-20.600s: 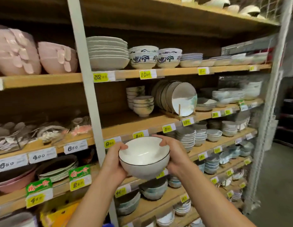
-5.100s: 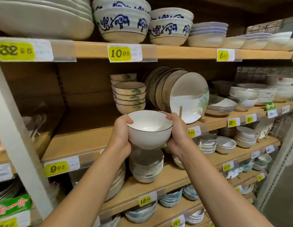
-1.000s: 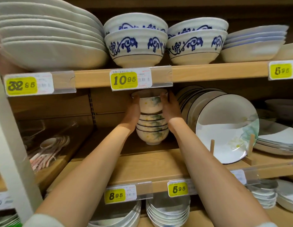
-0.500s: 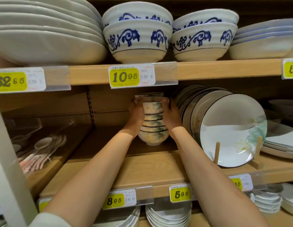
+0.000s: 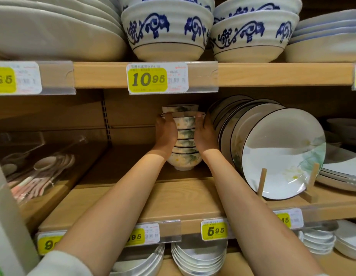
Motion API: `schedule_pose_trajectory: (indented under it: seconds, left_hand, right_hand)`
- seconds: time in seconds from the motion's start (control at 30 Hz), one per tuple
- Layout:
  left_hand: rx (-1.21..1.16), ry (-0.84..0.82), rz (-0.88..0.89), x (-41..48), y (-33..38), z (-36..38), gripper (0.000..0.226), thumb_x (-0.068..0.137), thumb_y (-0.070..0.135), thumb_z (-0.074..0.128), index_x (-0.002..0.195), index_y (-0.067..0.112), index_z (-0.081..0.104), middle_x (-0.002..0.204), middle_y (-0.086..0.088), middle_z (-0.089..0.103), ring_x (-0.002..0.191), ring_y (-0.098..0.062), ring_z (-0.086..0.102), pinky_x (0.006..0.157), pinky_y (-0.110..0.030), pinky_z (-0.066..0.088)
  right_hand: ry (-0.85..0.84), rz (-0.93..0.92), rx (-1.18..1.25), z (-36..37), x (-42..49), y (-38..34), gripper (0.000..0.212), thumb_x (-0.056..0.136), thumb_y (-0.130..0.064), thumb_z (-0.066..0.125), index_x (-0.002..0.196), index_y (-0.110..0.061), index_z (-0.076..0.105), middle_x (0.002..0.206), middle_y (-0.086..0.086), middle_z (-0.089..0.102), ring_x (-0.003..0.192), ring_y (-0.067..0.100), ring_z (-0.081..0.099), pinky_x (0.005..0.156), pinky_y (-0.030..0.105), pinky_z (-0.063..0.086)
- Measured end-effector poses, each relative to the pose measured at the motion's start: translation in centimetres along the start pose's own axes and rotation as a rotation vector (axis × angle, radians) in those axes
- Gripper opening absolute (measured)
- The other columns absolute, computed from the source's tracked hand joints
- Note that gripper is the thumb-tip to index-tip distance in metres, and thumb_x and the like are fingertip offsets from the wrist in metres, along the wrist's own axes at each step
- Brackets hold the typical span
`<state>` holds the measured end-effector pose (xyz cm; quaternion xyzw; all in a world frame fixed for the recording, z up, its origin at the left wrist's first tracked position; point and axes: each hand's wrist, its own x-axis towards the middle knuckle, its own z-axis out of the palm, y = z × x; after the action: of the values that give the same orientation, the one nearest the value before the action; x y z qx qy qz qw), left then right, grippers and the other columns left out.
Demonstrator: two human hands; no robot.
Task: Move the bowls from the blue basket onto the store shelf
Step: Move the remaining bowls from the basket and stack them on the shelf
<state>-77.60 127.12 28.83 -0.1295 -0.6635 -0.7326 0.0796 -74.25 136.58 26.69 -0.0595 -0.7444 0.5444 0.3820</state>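
Obs., head view.

- Light wooden store shelf point(image 5: 153, 198): the middle board was the working level, with another board above it and one below.
- Upper board, left: stack of wide, plain white shallow dishes point(image 5: 53, 30). Beside it stood two stacks of white ribbed bowls with blue scroll pattern point(image 5: 165, 30).
- Middle board, right: row of round white plates with thin black rims and a pale green flower print point(image 5: 282, 154). They stood on edge, leaning against upright wooden pegs point(image 5: 261, 182).
- Middle board, left: clear plastic bin of pale ceramic spoons point(image 5: 39, 166).
- Middle board, centre, well back from the front edge: nested stack of small flower-printed bowls point(image 5: 184, 158). It stood just left of the upright plates. Another such stack stood directly behind it, only its top showing.
- Small white ceramic bowl with a dark rim and green flower print point(image 5: 184, 122): it sat upright as the top piece of the front stack.
- My left hand point(image 5: 166, 134) cupped the left side of that bowl, thumb lying at the rim.
- My right hand point(image 5: 205, 134) cupped its right side in the same way, so the bowl was clasped between both palms.
- My fingers were hidden behind the bowl and the stack.
- My right hand sat close to the nearest upright plate; I could not tell whether they touched.
- Yellow price label reading 10.95 point(image 5: 157, 79) was clipped to the upper board's front edge.
- Yellow label reading 5.95 point(image 5: 215, 230) was on the middle board's edge.
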Motion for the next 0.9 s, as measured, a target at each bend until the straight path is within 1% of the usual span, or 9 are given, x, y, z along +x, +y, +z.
schedule_pose_trajectory:
  seconds: [0.13, 0.23, 0.37, 0.43, 0.47, 0.53, 0.6, 0.7, 0.9]
  left_hand:
    - [0.043, -0.037, -0.013, -0.4, 0.6, -0.3, 0.045, 0.1, 0.037, 0.027, 0.139, 0.018, 0.041, 0.136, -0.012, 0.052, 0.121, -0.03, 0.051, 0.107, -0.046, 0.037]
    - [0.065, -0.055, -0.077, -1.0, 1.1, -1.0, 0.05, 0.1, 0.041, 0.025, 0.137, 0.016, 0.046, 0.135, -0.012, 0.055, 0.121, -0.031, 0.053, 0.107, -0.043, 0.038]
    - [0.052, 0.041, -0.086, -3.2, 2.5, -3.1, 0.034, 0.102, 0.033, 0.028, 0.1, 0.022, 0.06, 0.102, -0.002, 0.062, 0.09, -0.016, 0.058, 0.074, -0.026, 0.043]
    - [-0.032, 0.117, -0.12, -4.9, 2.8, -4.5, 0.034, 0.103, 0.035, 0.031, 0.114, 0.018, 0.059, 0.115, -0.003, 0.058, 0.105, -0.018, 0.056, 0.093, -0.032, 0.044]
    - [-0.067, 0.144, -0.131, -6.0, 2.9, -5.4, 0.037, 0.103, 0.034, 0.031, 0.123, 0.014, 0.055, 0.122, -0.004, 0.057, 0.114, -0.02, 0.054, 0.101, -0.036, 0.041]
    - [-0.067, 0.14, -0.084, -9.0, 2.9, -7.5, 0.041, 0.104, 0.035, 0.028, 0.129, 0.013, 0.052, 0.127, -0.003, 0.059, 0.117, -0.019, 0.056, 0.102, -0.037, 0.042]
    - [-0.053, 0.12, -0.023, -12.4, 2.7, -9.5, 0.044, 0.104, 0.039, 0.026, 0.123, 0.017, 0.058, 0.12, -0.003, 0.066, 0.111, -0.016, 0.063, 0.099, -0.035, 0.047]
    - [-0.024, 0.157, -0.019, -16.9, 2.1, -12.4, 0.046, 0.104, 0.038, 0.025, 0.111, 0.017, 0.065, 0.106, -0.003, 0.074, 0.101, -0.016, 0.069, 0.09, -0.033, 0.052]
    - [-0.058, 0.266, -0.121, -25.9, 0.0, -19.7, 0.046, 0.103, 0.034, 0.027, 0.103, 0.009, 0.066, 0.1, -0.013, 0.074, 0.096, -0.026, 0.071, 0.086, -0.034, 0.054]
  right_hand:
    - [0.01, -0.02, 0.008, -0.1, -0.7, -0.3, 0.056, 0.103, -0.041, 0.025, 0.153, -0.015, 0.019, 0.158, 0.006, 0.026, 0.145, 0.02, 0.025, 0.119, 0.039, 0.021]
    - [0.035, -0.078, 0.0, -0.4, -2.1, -1.4, 0.051, 0.104, -0.037, 0.027, 0.149, -0.013, 0.028, 0.153, 0.008, 0.035, 0.141, 0.022, 0.032, 0.117, 0.036, 0.025]
    - [-0.005, 0.005, -0.003, -1.6, -5.3, -2.3, 0.051, 0.101, -0.049, 0.029, 0.14, -0.018, 0.043, 0.137, 0.007, 0.053, 0.128, 0.024, 0.048, 0.105, 0.033, 0.04]
    - [-0.043, 0.043, 0.043, -2.3, -7.0, -2.7, 0.045, 0.101, -0.049, 0.03, 0.116, -0.019, 0.06, 0.108, 0.004, 0.065, 0.109, 0.02, 0.06, 0.088, 0.035, 0.051]
    - [-0.047, 0.021, 0.081, -2.6, -7.9, -2.9, 0.042, 0.1, -0.05, 0.029, 0.103, -0.023, 0.061, 0.095, -0.001, 0.065, 0.099, 0.01, 0.062, 0.081, 0.034, 0.052]
    - [-0.058, -0.027, 0.159, -2.8, -9.9, -3.3, 0.038, 0.097, -0.054, 0.028, 0.087, -0.032, 0.057, 0.085, -0.011, 0.061, 0.083, -0.008, 0.058, 0.073, 0.024, 0.047]
    - [-0.149, -0.027, 0.264, -2.8, -11.6, -3.3, 0.036, 0.093, -0.058, 0.027, 0.088, -0.041, 0.059, 0.089, -0.015, 0.064, 0.085, -0.013, 0.058, 0.076, 0.021, 0.046]
    - [-0.331, 0.048, 0.42, -2.2, -14.2, -3.0, 0.041, 0.091, -0.057, 0.03, 0.099, -0.037, 0.065, 0.102, -0.011, 0.072, 0.098, 0.0, 0.066, 0.088, 0.027, 0.05]
    - [-0.496, 0.219, 0.518, 0.1, -21.5, -3.1, 0.044, 0.1, -0.043, 0.035, 0.085, -0.024, 0.072, 0.09, -0.002, 0.075, 0.09, 0.012, 0.071, 0.084, 0.03, 0.052]
